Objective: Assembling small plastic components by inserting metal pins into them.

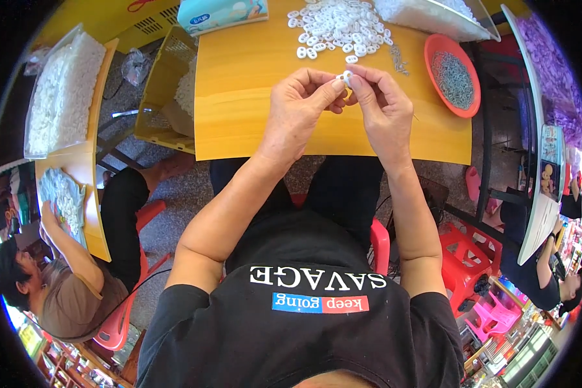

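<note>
Above the far half of the yellow table, my left hand [299, 107] and my right hand [386, 107] meet fingertip to fingertip. Both are closed in a pinch on one small white oval plastic piece with holes [347, 76]. Whether a metal part sits in it is hidden by my fingers. Just beyond them lies a heap of similar white plastic pieces [343, 26]. A few small silvery metal parts [398, 59] lie loose by the heap. To the right, a red dish [475, 87] holds many more such metal parts [456, 79].
A tissue pack [223, 14] lies at the table's far left. At the far right stands a clear tray [433, 22] of white pieces. Left of the table is a yellow crate [155, 123]. Co-workers [77, 284] sit at tables on both sides. A red stool [465, 258] stands right.
</note>
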### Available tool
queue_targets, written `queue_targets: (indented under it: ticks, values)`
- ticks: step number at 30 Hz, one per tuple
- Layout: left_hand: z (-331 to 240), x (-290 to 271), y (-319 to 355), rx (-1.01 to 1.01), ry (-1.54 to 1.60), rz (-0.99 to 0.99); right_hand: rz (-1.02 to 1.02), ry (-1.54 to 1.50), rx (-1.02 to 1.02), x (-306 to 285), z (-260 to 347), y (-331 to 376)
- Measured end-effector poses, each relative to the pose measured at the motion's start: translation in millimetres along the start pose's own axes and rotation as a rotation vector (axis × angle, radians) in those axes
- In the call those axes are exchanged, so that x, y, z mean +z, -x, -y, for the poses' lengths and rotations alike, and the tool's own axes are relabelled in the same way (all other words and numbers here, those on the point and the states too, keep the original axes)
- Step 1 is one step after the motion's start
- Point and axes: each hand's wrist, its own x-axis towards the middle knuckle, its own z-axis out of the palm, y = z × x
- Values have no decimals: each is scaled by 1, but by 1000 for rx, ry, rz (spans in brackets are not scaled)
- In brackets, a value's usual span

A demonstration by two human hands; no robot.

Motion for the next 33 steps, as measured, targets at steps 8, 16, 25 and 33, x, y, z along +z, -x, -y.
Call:
queue_targets:
  ticks: [8, 16, 25, 33]
  values:
    - [3, 1, -1, 18, 38, -19, -4, -39, -58, 4, -5, 1]
    - [4, -6, 4, 174, -126, 56, 134, -519, 203, 0, 3, 0]
    - [14, -5, 18, 268, 89, 214, 192, -744, 357, 16, 10, 17]
    - [-14, -35, 23, 272, -13, -8, 217, -598, 357, 42, 13, 12]
